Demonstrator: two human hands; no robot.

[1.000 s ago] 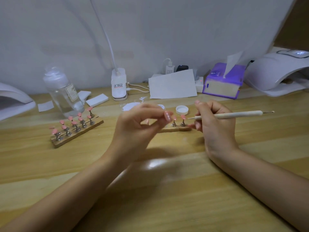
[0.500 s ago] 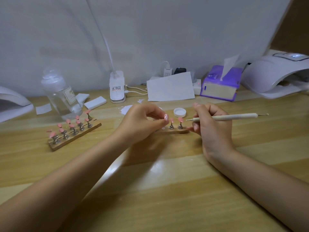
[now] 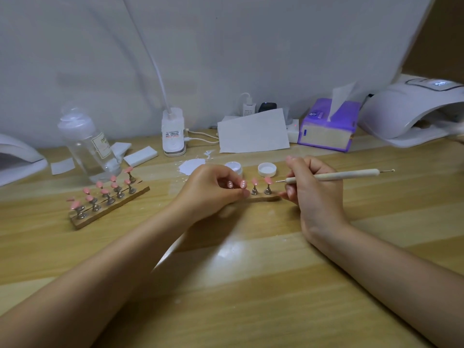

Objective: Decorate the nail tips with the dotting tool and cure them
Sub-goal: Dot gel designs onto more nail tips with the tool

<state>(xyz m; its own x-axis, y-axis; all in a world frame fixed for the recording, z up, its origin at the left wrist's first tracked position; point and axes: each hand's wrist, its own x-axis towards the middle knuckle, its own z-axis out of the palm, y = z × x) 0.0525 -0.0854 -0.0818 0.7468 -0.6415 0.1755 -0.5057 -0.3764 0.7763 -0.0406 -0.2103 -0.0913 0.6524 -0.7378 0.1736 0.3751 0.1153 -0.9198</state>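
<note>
I see the dotting tool [image 3: 334, 175] lying nearly level, its long axis running left to right, working tip pointing left at the two nail tips [image 3: 261, 181] on the small wooden stand [image 3: 266, 197] on the table [image 3: 251, 285]. The tips stand just left of the tool point, between both hands. My right hand [image 3: 316, 194] is nearer; its fingers [image 3: 292, 190] curl round the shaft. My left hand [image 3: 211, 189] steadies the stand's left end, fingers narrowly pinched; what they pinch I cannot tell.

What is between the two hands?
In the head view, two pink nail tips on metal stands, on a wooden strip, sit between the left hand and right hand.
</note>
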